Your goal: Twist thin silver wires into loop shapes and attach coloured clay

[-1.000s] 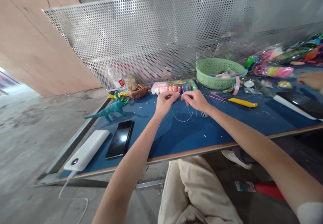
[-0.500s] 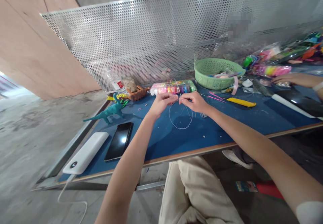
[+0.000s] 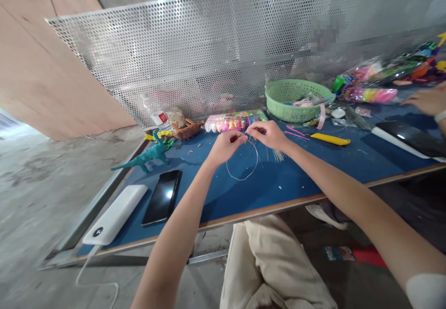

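Both of our hands meet over the middle of the blue counter, fingertips almost touching: our left hand is pinched narrow on one end of a thin wire loop, and our right hand, just at its 3 o'clock, is pinched on the other end. From the pinch the loop hangs toward 6 o'clock, above or on the counter, we cannot tell which. At 12 o'clock of our hands, against the perforated metal screen, lies a clear pack of coloured clay. At 2 o'clock stands a green basket, and at 3 o'clock a yellow tool lies flat. Toward 9 o'clock stands a teal toy dinosaur, with a brown one behind it. At 7 o'clock a black phone lies beside a white power bank. Another person's hand rests far off at 3 o'clock.
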### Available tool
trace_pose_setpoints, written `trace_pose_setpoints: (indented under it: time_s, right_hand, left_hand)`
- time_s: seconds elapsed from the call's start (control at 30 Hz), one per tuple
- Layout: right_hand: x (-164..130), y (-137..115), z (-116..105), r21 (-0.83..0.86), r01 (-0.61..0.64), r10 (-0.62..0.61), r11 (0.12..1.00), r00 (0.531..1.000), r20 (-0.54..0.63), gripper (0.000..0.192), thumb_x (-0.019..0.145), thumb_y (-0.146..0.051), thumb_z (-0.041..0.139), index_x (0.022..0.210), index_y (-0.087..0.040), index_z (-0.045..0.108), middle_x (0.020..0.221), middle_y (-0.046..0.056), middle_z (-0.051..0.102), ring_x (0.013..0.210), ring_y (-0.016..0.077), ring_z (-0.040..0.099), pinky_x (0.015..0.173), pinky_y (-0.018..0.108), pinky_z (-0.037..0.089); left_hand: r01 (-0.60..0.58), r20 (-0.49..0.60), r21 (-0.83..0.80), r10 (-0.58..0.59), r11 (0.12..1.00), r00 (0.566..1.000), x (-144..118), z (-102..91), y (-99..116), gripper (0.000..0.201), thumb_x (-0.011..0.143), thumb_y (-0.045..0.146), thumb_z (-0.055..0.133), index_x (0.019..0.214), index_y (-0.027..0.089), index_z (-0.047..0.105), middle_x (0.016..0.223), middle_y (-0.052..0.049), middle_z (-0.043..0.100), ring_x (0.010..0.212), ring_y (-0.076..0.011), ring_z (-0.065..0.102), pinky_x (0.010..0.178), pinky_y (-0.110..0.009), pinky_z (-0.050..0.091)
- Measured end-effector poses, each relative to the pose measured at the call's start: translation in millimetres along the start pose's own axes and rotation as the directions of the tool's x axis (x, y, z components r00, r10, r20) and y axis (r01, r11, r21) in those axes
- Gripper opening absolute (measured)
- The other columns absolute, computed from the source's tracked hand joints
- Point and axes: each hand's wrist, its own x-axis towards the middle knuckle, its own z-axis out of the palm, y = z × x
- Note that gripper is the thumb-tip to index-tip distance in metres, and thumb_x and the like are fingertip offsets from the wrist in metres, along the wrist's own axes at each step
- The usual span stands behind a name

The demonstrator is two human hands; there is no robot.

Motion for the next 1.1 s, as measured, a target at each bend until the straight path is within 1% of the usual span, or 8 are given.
trace_pose_setpoints:
  time_s: [0.1, 0.23, 0.33, 0.43, 0.53, 0.73, 1.0, 1.1]
  right_hand:
    - [6, 4, -4, 0.219, -0.047, 0.072, 0.975, 0.992, -0.108, 0.034, 0.092, -0.055, 0.065, 0.09, -0.022, 0.07, 0.069, 0.0, 0.062, 0.056, 0.0124, 0.051, 0.054, 0.028, 0.04]
    - [11, 9, -8, 0.364, -0.098, 0.154, 0.926, 0.98, -0.127, 0.039, 0.09, -0.058, 0.067, 0.077, -0.021, 0.063, 0.06, -0.003, 0.053, 0.05, 0.0095, 0.043, 0.047, 0.026, 0.034]
    - [11, 9, -9, 0.362, -0.073, 0.156, 0.929, 0.966, -0.206, 0.041, 0.092, -0.058, 0.066, 0.073, -0.022, 0.056, 0.057, -0.005, 0.048, 0.046, 0.0086, 0.04, 0.044, 0.025, 0.032]
    - [10, 8, -8, 0.325, -0.029, 0.127, 0.945, 0.95, -0.284, 0.041, 0.095, -0.058, 0.062, 0.075, -0.023, 0.055, 0.059, -0.004, 0.051, 0.045, 0.0088, 0.042, 0.043, 0.026, 0.033]
    - [10, 9, -5, 0.292, -0.026, 0.13, 0.956, 0.93, -0.343, 0.042, 0.096, -0.062, 0.059, 0.078, -0.024, 0.055, 0.06, -0.004, 0.052, 0.045, 0.0094, 0.046, 0.045, 0.026, 0.037]
    - [9, 12, 1, 0.302, -0.045, 0.16, 0.952, 0.917, -0.367, 0.04, 0.098, -0.062, 0.054, 0.084, -0.025, 0.052, 0.065, -0.003, 0.054, 0.047, 0.0103, 0.05, 0.047, 0.028, 0.043]
    - [4, 8, 18, 0.28, -0.087, 0.213, 0.956, 0.864, -0.457, 0.043, 0.1, -0.068, 0.043, 0.093, -0.026, 0.047, 0.071, 0.0, 0.058, 0.057, 0.0144, 0.061, 0.05, 0.031, 0.044]
    - [5, 10, 12, 0.277, -0.117, 0.222, 0.954, 0.894, -0.389, 0.045, 0.099, -0.071, 0.044, 0.093, -0.027, 0.048, 0.066, -0.001, 0.057, 0.055, 0.0143, 0.06, 0.051, 0.03, 0.044]
  left_hand:
    - [-0.022, -0.008, 0.067, 0.022, 0.997, 1.0, 0, 9.9, 1, 0.027, 0.095, 0.042, 0.062, 0.084, 0.018, 0.067, 0.075, -0.002, 0.063, 0.064, -0.0126, 0.049, 0.061, -0.027, 0.038]
    - [-0.021, 0.013, 0.093, 0.02, 0.995, 1.0, 0, 23.3, 3, 0.023, 0.096, 0.038, 0.059, 0.085, 0.019, 0.06, 0.075, -0.001, 0.063, 0.063, -0.0126, 0.05, 0.061, -0.027, 0.038]
    - [0.015, -0.005, 0.03, -0.015, 0.999, 1.0, -1, 27.6, 3, 0.022, 0.096, 0.04, 0.058, 0.086, 0.02, 0.057, 0.068, 0.001, 0.06, 0.058, -0.0121, 0.05, 0.057, -0.026, 0.038]
    - [0.078, -0.004, -0.086, -0.079, 0.993, 0.997, -2, 27.4, 4, 0.025, 0.098, 0.044, 0.056, 0.088, 0.021, 0.054, 0.06, 0.003, 0.055, 0.048, -0.0109, 0.048, 0.05, -0.025, 0.038]
    - [0.107, -0.007, -0.17, -0.11, 0.98, 0.994, -3, 25.9, 5, 0.027, 0.099, 0.047, 0.056, 0.09, 0.021, 0.053, 0.061, 0.004, 0.054, 0.044, -0.0097, 0.048, 0.046, -0.024, 0.039]
    - [0.106, -0.024, -0.223, -0.114, 0.969, 0.993, -2, 25.4, 5, 0.03, 0.096, 0.049, 0.061, 0.088, 0.021, 0.054, 0.066, 0.003, 0.053, 0.044, -0.0078, 0.047, 0.043, -0.024, 0.04]
    - [0.141, -0.029, -0.281, -0.155, 0.949, 0.987, -3, 29.7, 6, 0.029, 0.097, 0.047, 0.06, 0.087, 0.021, 0.053, 0.064, 0.003, 0.051, 0.046, -0.0088, 0.046, 0.045, -0.026, 0.044]
    - [0.115, -0.047, -0.199, -0.127, 0.973, 0.991, -3, 30.6, 4, 0.028, 0.097, 0.046, 0.059, 0.087, 0.02, 0.056, 0.063, 0.002, 0.054, 0.05, -0.0096, 0.049, 0.05, -0.025, 0.043]
